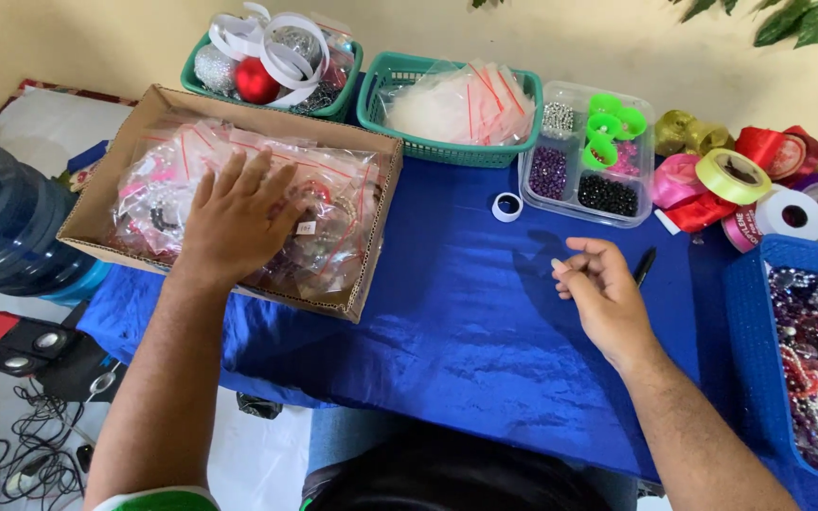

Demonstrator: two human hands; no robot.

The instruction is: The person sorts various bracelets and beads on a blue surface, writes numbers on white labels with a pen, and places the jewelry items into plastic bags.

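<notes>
while the left hand [239, 216] lies flat with fingers spread on a heap of clear plastic packets with red seal strips [324, 203], those packets fill an open brown cardboard box [371, 255] at the left of the worktop [456, 322], which is draped in a shiny blue cloth. the right hand [601, 289] rests on the cloth well apart from the box, its fingers loosely curled inward and gripping nothing; a black pen [644, 266] lies just beside it, partly hidden behind the fingers. behind the box stands a green plastic basket of silver and red baubles and white ribbon [267, 61], and next to it a second green basket of clear bags [456, 104]. a clear compartment tray of beads with bright green rings [591, 156] sits farther right, with a small white tape roll [506, 205] in front of it. rolls of coloured ribbon [759, 180] crowd the right edge, above a blue plastic crate of mixed beads [811, 360]. a large blue water bottle [2, 213] stands at the far left.
</notes>
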